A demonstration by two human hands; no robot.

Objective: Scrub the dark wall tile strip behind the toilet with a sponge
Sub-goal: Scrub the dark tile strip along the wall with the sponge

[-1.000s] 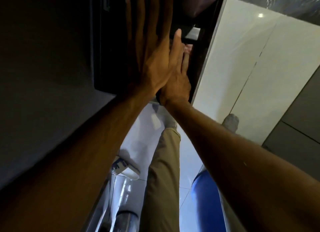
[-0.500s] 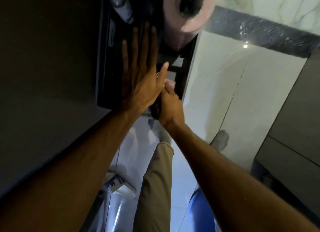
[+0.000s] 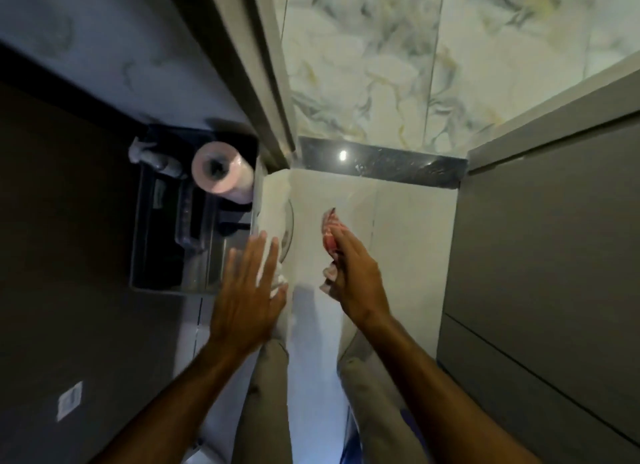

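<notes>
Strip: the dark tile strip (image 3: pixel 381 167) runs as a narrow glossy band across the wall, its long axis side to side, from the corner post at its left end to the grey cabinet (image 3: pixel 540 255) at its right end. Marbled tile lies above it, plain white tile (image 3: pixel 408 228) below.

Sponge: a pink-and-white sponge (image 3: pixel 329 233) is gripped in the right hand (image 3: pixel 353 280), fingers curled round its lower part, its free end pointing up toward the strip.

Relation: the strip lies above and ahead of the sponge, well apart from it; white tile fills the gap. The sponge sits below the left half of the strip, so the reach is mostly straight up the wall.

Nearer hand: the right hand, by a clear margin.

Left hand: the left hand (image 3: pixel 247 297) is spread flat with nothing in it, at the white wall's outer corner, beside the black rack (image 3: pixel 156 221) that holds a toilet roll (image 3: pixel 221 171).

Hidden: the strip's right end disappears behind the cabinet edge. A bright glare spot covers part of its left half, so dirt there cannot be judged.

Hard to make out: the picture is blurred; the sponge is possibly touching the white tile, but that cannot be told. The toilet itself is not in view.
</notes>
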